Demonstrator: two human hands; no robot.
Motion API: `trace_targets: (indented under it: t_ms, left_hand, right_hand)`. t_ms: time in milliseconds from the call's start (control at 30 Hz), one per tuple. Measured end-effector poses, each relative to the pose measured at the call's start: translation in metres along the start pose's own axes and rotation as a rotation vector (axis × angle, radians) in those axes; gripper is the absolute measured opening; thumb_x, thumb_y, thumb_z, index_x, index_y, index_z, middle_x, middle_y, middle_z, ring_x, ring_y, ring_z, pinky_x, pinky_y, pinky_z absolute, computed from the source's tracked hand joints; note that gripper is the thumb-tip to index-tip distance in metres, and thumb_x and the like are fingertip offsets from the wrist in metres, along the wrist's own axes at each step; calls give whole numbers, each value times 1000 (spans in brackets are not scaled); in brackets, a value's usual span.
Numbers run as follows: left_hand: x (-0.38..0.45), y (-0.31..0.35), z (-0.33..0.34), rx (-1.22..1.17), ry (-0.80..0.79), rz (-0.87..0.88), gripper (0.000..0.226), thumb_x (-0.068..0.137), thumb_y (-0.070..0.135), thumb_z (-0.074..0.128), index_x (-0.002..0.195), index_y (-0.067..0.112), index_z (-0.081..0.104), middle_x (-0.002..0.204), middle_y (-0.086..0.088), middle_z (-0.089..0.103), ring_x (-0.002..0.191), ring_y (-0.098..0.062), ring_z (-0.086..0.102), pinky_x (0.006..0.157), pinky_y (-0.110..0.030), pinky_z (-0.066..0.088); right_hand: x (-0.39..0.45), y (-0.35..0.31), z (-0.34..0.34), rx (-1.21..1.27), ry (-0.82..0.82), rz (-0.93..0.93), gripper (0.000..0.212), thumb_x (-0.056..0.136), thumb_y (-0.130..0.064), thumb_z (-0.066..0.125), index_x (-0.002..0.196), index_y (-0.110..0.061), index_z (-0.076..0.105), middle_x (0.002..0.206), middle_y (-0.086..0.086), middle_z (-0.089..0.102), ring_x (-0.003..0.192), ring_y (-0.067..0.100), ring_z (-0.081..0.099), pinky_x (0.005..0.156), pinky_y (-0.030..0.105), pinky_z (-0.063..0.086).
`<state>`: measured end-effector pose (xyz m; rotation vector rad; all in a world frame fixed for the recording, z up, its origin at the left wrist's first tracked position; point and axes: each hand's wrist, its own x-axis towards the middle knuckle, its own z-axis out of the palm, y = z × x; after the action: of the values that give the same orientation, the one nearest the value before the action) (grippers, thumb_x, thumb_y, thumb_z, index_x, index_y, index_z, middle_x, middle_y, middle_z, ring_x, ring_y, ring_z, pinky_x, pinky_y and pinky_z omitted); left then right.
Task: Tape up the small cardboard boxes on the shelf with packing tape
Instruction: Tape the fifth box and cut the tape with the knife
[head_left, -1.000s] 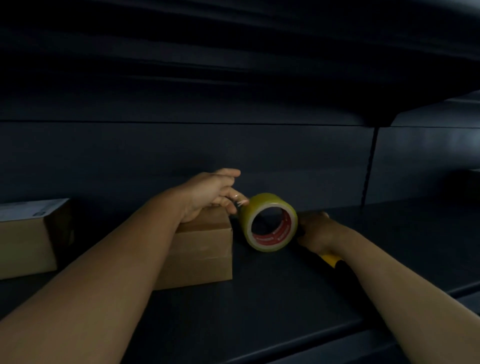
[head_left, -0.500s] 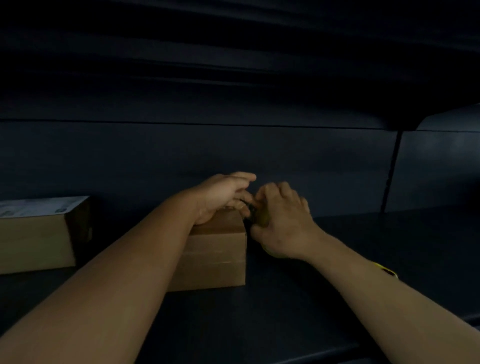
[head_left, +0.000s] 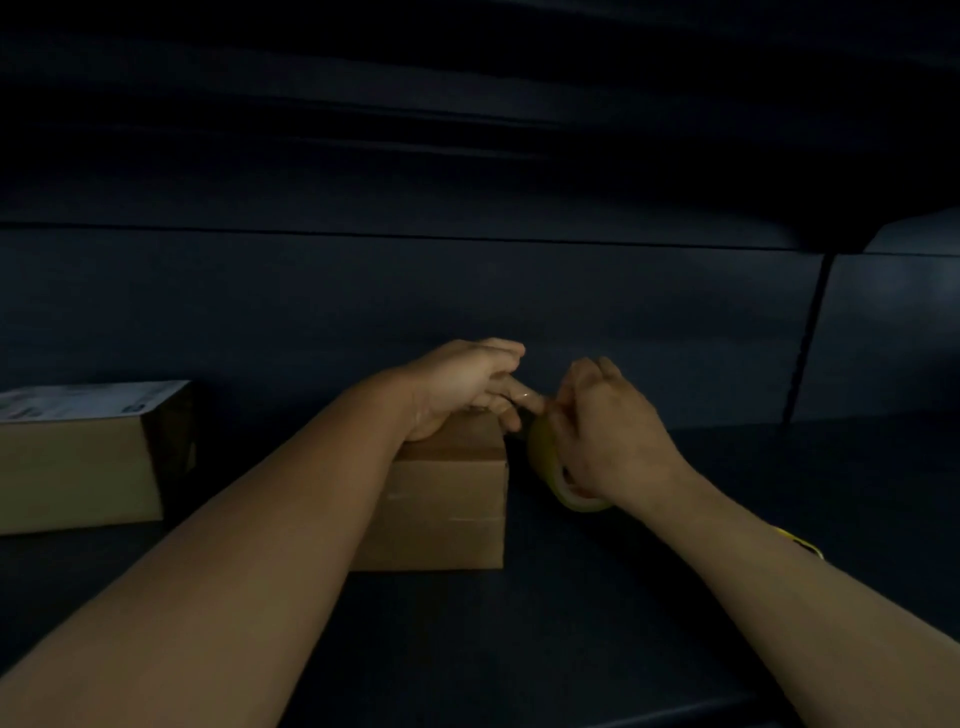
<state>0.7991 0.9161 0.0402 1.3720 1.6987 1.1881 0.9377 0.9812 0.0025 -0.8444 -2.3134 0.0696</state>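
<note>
Dark shelf (head_left: 597, 623); right hand (head_left: 608, 431) around tape roll (head_left: 550, 467).

Left hand (head_left: 457, 387) on small box (head_left: 447, 499), right hand (head_left: 608, 431) gripping tape roll (head_left: 550, 467)

Yellowish tape roll (head_left: 545, 462) beside brown box (head_left: 447, 512)

Small cardboard box (head_left: 447, 499) sits on the shelf (head_left: 597, 623), centre; second box (head_left: 78, 467) on the same shelf to its left, apart, partly cut off by the frame edge. Left hand (head_left: 462, 384) rests on top of the small box at its right rear corner. Tape roll (head_left: 550, 467) stands just right of that box, gripped by the right hand (head_left: 608, 436); fingertips of both hands meet above the gap.
</note>
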Motion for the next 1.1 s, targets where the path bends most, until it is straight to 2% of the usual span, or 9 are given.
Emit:
trace_targets:
  t_ms: [133,233,333,467,600,700,833,967,1100]
  left_hand:
    - [0,1,0,-16,3,-17,42,103,23,32,144,12,29,99,-12,71,71,-16,60,83,-23,46]
    - [2,3,3,48,-13,-20,40,104,24,30,143,13,31,108,-16,69,71,-16,58,81,-23,45]
    - [5,3,4,62,-8,-9,42,104,23,29,145,14,29,111,-15,69,72,-15,58,78,-17,45]
    - [5,2,3,58,0,-2,44,104,23,29,147,15,27,108,-12,71,70,-13,60,66,-10,48]
    - [6,1,3,46,10,0,44,104,23,30,147,16,29,101,-9,72,71,-13,61,72,-16,46]
    - [5,0,4,36,16,4,43,104,21,30,147,15,30,97,-8,72,70,-14,60,74,-18,45]
    - [5,1,5,33,22,4,43,104,20,30,147,14,30,97,-9,71,69,-15,59,72,-18,47]
    - [7,-1,5,29,24,4,43,104,20,30,146,13,31,93,-8,72,66,-14,59,69,-18,48]
    - [9,-1,4,33,28,8,43,104,20,30,146,14,31,94,-9,72,65,-13,59,69,-17,49]
  right_hand:
    - [4,22,-9,109,54,162,14,94,-18,50,102,-7,48,107,10,49,98,24,54,76,28,40]
    - [3,27,-9,151,72,90,7,93,-16,51,89,-12,47,96,3,46,82,15,48,66,21,33]
    - [2,31,-8,162,78,13,5,93,-16,51,89,-15,49,94,2,48,78,12,47,55,14,32]
    - [2,44,-13,174,31,-47,13,95,-14,47,101,-18,58,100,1,46,84,9,46,63,9,34]
    - [0,48,-19,179,-35,-83,19,96,-14,46,104,-21,62,104,0,44,89,4,42,72,-7,28]
    - [-1,50,-26,211,-130,-78,15,93,-23,51,103,-33,57,111,-3,42,98,4,42,77,-3,30]
    - [-2,55,-36,151,-367,-36,42,84,-31,60,121,-45,44,125,-9,35,121,12,33,98,26,35]
    - [1,62,-47,212,-428,-37,72,85,-11,62,125,-59,27,128,-12,36,121,11,36,94,26,39]
    - [4,60,-49,175,-394,-46,86,81,-21,73,142,-46,18,125,-11,41,115,7,42,87,20,39]
